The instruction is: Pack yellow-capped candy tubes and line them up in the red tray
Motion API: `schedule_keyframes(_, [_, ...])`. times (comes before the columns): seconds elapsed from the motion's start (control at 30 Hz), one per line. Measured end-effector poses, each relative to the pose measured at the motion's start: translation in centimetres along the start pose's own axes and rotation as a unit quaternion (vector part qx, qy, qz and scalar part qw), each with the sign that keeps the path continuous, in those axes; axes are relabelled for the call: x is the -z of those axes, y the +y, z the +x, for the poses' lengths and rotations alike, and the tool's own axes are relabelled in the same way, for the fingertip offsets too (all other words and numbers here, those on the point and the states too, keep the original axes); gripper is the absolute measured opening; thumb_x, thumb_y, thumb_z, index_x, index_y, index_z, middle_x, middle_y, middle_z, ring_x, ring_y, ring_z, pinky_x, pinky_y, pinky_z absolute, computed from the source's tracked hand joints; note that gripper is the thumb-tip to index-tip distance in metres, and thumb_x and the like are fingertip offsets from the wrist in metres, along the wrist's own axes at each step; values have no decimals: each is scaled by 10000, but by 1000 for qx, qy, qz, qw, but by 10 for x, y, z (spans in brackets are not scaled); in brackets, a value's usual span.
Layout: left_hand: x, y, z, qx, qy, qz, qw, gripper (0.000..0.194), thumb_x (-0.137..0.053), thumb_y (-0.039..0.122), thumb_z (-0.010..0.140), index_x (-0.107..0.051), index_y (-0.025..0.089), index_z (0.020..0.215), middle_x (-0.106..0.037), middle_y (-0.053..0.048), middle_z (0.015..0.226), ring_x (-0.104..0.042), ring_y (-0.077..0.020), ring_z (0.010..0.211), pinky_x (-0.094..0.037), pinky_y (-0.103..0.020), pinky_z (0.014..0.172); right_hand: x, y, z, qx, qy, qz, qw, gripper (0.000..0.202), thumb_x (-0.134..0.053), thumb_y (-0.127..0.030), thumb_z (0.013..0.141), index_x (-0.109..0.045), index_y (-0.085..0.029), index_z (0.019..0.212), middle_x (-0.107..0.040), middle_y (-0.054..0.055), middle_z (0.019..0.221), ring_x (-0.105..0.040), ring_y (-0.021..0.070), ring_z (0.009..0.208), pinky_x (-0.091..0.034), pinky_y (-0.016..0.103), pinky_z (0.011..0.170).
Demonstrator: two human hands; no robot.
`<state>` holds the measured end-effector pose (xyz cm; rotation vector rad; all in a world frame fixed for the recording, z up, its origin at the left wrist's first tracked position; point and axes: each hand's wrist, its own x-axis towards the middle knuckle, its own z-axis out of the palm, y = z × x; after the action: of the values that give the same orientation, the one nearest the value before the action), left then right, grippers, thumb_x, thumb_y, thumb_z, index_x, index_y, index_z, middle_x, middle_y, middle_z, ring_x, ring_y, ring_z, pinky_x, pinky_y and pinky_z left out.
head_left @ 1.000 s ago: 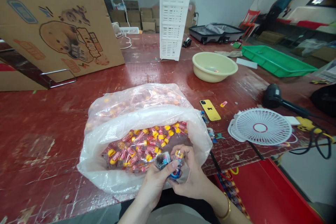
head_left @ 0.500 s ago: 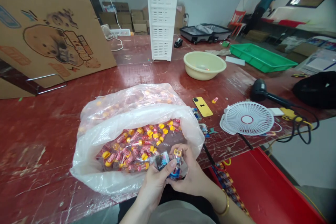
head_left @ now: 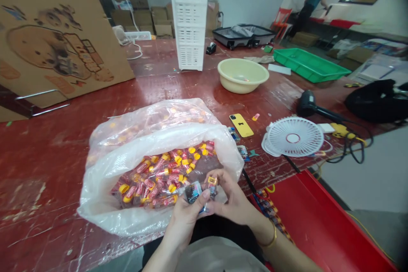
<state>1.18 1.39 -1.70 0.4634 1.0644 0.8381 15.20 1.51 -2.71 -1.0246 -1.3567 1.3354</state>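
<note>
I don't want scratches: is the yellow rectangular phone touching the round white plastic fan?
Apart: the head view shows a strip of red tabletop between the yellow phone and the white fan.

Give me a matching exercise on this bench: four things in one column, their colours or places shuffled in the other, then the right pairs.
1. Small capped bottles
2. Phone
3. Shallow tray
4. Round fan

A. Green
B. White, slatted, with a ring at its centre
C. Heaped inside the open white bag
D. Yellow-backed, flat on the red table

Pairs: 1-C, 2-D, 3-A, 4-B
</note>
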Motion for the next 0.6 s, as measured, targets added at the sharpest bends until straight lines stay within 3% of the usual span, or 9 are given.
schedule_keyframes(0.1, [-3,-1,-1,41,-17,27,999,418,-693,493,721,-692,116,900,-750,-110,833,-696,-252,763,-572,-334,620,25,0,-3,-19,45,61,997,219,-697,-313,754,-520,-205,824,-581,2,866,-570,136,797,-475,291,767])
schedule_keyframes(0.2, [-4,-4,0,70,-41,13,997,428,-658,419,780,-632,134,1097,-738,-125,994,-683,-286,907,-590,-402,690,79,4,-33,-26,198,97,975,263,-745,-322,699,-542,-214,827,-619,1,905,-604,141,797,-499,301,752])
schedule_keyframes(0.27, [-2,-7,2,67,-53,28,996,460,-695,348,758,-596,139,1155,-732,-126,1032,-687,-286,903,-597,-411,685,122,14,-72,-37,357,65,931,292,-735,-357,692,-559,-221,882,-635,6,932,-618,147,807,-508,314,767])
schedule_keyframes(0.33, [0,-10,3,56,-58,62,995,478,-724,332,733,-598,123,1144,-730,-135,1038,-698,-281,861,-600,-387,650,160,35,-114,-73,505,-4,860,358,-747,-415,641,-575,-214,883,-642,-5,860,-619,138,740,-513,294,729])
schedule_keyframes(0.37, [0,-12,3,54,-56,78,994,476,-733,340,725,-607,112,1123,-729,-143,1038,-701,-282,850,-599,-374,632,174,49,-133,-88,537,-20,839,380,-762,-424,609,-576,-204,858,-636,-11,814,-610,134,703,-511,285,703])
schedule_keyframes(0.43, [-1,-13,3,53,-51,101,992,468,-740,350,717,-618,98,1092,-727,-152,1042,-700,-294,873,-597,-357,622,190,82,-162,-122,567,-44,813,383,-780,-435,574,-578,-181,777,-616,-21,704,-586,130,621,-500,273,632])
schedule_keyframes(0.5, [-2,-13,2,59,-46,109,991,473,-738,356,719,-614,98,1096,-730,-151,1041,-693,-305,911,-597,-357,636,193,115,-178,-160,567,-61,806,346,-791,-406,584,-570,-165,695,-594,-28,621,-572,130,577,-491,270,599])
schedule_keyframes(0.6, [-3,-13,1,63,-49,97,992,510,-727,360,728,-590,100,1144,-729,-147,1056,-676,-317,967,-599,-380,681,186,151,-189,-221,554,-88,798,262,-728,-317,735,-556,-142,644,-576,-43,591,-566,109,565,-491,262,610])
